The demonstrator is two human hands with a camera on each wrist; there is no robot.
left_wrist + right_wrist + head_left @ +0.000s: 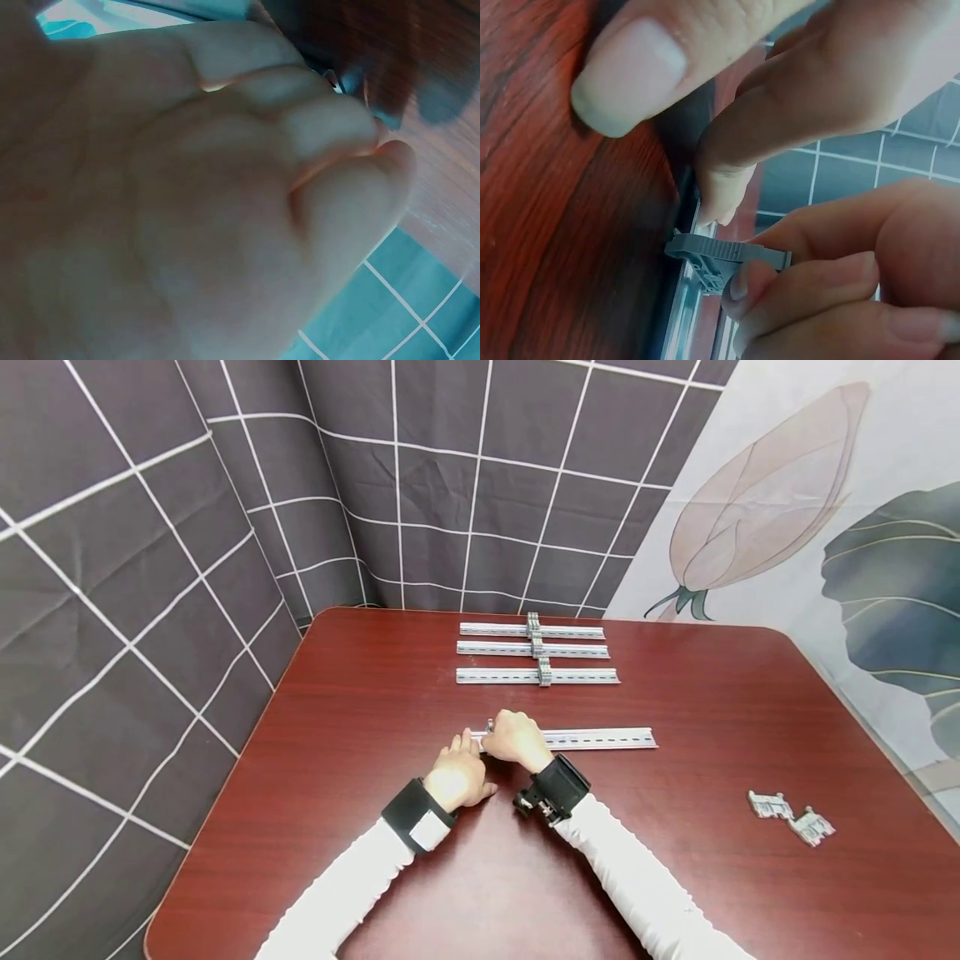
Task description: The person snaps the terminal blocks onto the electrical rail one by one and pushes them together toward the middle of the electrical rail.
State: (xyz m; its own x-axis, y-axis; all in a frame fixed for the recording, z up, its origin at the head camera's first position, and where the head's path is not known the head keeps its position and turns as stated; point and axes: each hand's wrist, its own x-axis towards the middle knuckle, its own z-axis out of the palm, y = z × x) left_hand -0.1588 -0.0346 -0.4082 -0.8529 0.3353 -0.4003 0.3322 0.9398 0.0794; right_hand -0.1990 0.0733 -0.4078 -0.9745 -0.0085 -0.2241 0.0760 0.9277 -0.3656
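A slotted metal DIN rail [600, 739] lies across the table in front of me. My left hand [455, 772] rests with its fingers on the rail's left end, its thumb apart from the rail. My right hand [516, 739] is over the rail just beside it, pinching a thin grey terminal block [724, 249] between thumb and fingers. That block stands against the rail's edge in the right wrist view; whether it is clipped on cannot be seen. In the left wrist view, the back of the left hand [187, 202] covers most of the work.
Farther back lie three more rails, a front one [495, 676], a middle one [491, 648] and a rear one [491, 629], each bearing grey blocks near its middle. Two loose terminal blocks [770, 805] lie at the right on the red-brown table [360, 693]. Behind hangs a grid-patterned curtain [435, 485].
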